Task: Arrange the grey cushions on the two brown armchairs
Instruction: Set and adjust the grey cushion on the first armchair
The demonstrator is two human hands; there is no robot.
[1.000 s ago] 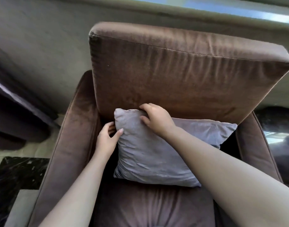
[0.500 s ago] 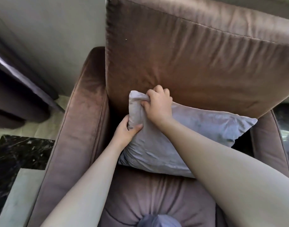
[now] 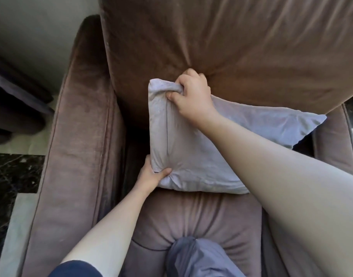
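Note:
A grey cushion (image 3: 193, 156) leans against the back cushion of a brown armchair (image 3: 75, 148), resting on its seat. My right hand (image 3: 191, 96) is closed on the cushion's upper left corner, bunching the fabric. My left hand (image 3: 151, 174) pinches the cushion's lower left corner, thumb on top. The cushion's far right corner (image 3: 311, 120) pokes out toward the right armrest. Only one armchair is in view.
The thick brown back cushion (image 3: 231, 47) fills the top of the view. My knee in grey-blue trousers (image 3: 195, 256) presses on the seat front. Left of the chair are dark marble floor (image 3: 11, 176), a pale strip and dark furniture (image 3: 11, 108).
My left hand has slid down from the cushion's left edge to its lower left corner. My right hand has closed tighter on the top corner. The view has moved closer and lower.

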